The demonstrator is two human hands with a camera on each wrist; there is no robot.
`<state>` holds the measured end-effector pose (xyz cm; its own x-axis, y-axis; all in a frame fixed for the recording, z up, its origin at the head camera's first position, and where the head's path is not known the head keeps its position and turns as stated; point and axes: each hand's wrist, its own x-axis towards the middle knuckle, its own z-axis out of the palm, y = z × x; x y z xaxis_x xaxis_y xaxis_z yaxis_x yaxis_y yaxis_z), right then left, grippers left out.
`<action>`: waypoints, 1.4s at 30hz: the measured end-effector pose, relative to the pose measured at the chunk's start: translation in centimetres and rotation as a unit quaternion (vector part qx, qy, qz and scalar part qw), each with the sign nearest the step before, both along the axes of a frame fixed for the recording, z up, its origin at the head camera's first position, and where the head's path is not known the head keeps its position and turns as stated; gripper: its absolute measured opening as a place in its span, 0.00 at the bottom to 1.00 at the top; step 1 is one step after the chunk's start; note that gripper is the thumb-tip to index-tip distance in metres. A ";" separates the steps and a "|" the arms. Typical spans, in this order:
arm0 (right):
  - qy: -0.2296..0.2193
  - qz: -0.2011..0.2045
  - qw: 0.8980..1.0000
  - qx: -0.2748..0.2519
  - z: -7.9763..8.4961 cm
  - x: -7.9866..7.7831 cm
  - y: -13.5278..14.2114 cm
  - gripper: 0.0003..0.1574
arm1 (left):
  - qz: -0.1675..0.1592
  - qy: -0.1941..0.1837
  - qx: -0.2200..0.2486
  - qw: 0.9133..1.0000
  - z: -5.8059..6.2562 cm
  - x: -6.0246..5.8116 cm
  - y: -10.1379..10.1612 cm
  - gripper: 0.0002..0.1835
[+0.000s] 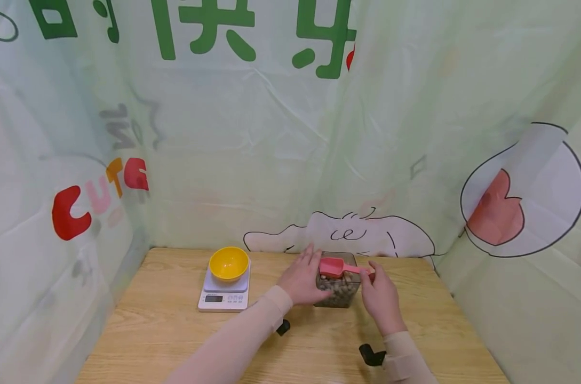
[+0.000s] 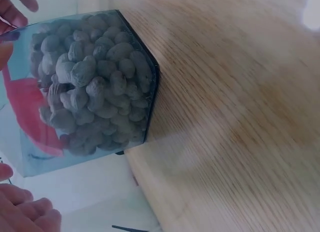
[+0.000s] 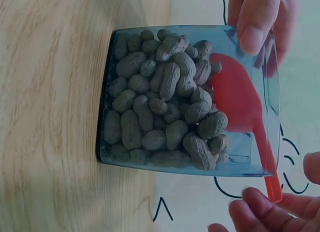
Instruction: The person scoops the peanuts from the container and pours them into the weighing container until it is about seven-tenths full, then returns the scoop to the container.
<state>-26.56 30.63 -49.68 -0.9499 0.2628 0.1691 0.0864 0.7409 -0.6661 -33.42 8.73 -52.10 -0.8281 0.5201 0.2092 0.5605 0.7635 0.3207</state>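
A clear square container (image 1: 337, 293) of unshelled peanuts (image 3: 172, 87) stands between the hands. Inside, on top of the peanuts, lies a red scoop (image 3: 235, 92), its handle sticking out over the right rim. At the container's left side is my left hand (image 1: 302, 277), fingers extended and thumb spread across the near corner. My right hand (image 1: 381, 298) is at the handle's end. In the right wrist view, its fingertips (image 3: 257, 199) come right up to the handle, while the thumb shows apart from it.
To the left, a yellow bowl (image 1: 229, 265) sits on a white kitchen scale (image 1: 223, 301). The wooden table (image 1: 165, 298) ends at printed curtains (image 1: 232, 176) at the back and sides. Black wrist mounts (image 1: 372, 356) show beside the sleeves.
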 end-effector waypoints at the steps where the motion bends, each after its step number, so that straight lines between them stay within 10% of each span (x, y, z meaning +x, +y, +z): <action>1: 0.002 -0.005 1.000 -0.001 0.0 -0.1 0.0 0.37 | 0.002 -0.001 0.000 1.000 -0.1 -0.2 0.2 0.62; 25: 0.003 -0.063 0.997 -0.038 -0.6 -1.4 -0.4 0.25 | 0.026 0.018 0.019 0.999 -0.9 -1.3 1.5 0.64; 42: 0.030 -0.027 0.998 -0.050 -0.5 -0.7 -1.1 0.21 | 0.012 0.006 0.053 0.999 -0.4 0.4 -0.5 0.61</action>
